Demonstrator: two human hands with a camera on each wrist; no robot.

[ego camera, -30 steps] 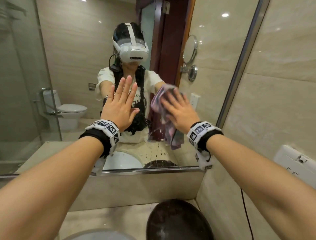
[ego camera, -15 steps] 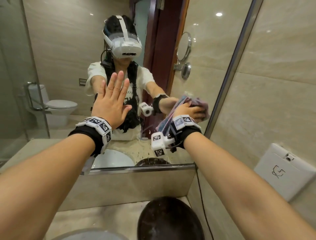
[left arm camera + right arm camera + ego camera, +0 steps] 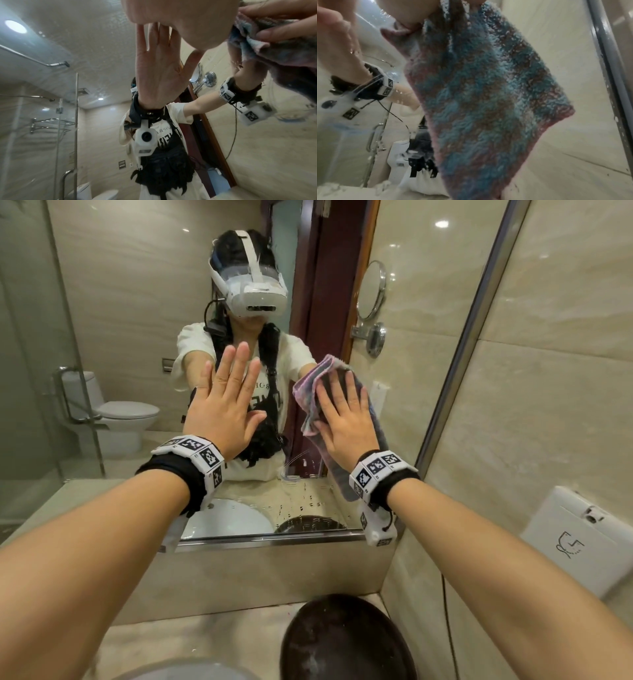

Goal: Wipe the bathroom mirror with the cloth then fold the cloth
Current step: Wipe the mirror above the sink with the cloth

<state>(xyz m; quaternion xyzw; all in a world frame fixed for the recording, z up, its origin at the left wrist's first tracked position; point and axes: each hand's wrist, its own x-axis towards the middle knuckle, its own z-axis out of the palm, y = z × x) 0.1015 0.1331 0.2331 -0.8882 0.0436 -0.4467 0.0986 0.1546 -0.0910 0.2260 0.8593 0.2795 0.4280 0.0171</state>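
The bathroom mirror (image 3: 120,302) fills the wall ahead. My left hand (image 3: 233,392) lies flat against the glass, fingers straight and together, holding nothing; in the left wrist view its heel (image 3: 171,13) meets its own reflection. To its right, my right hand (image 3: 342,412) presses the cloth (image 3: 311,385) onto the glass with spread, straight fingers. The cloth is fluffy, pink and blue-grey. Its lower part hangs down below the palm (image 3: 488,101) against the mirror. In the left wrist view the right hand (image 3: 283,20) lies over the bunched cloth (image 3: 274,54).
Water drops (image 3: 308,501) speckle the mirror's lower strip. The metal frame edge (image 3: 472,337) runs close right of the cloth, with a tiled wall and a white wall box (image 3: 575,539) beyond. Below sit a stone ledge (image 3: 274,573), a dark round bowl (image 3: 342,642) and a white basin (image 3: 185,672).
My right hand swept the bunched cloth right toward the frame, then came back left and now lies flat over it on the glass. The left hand stayed on the mirror.
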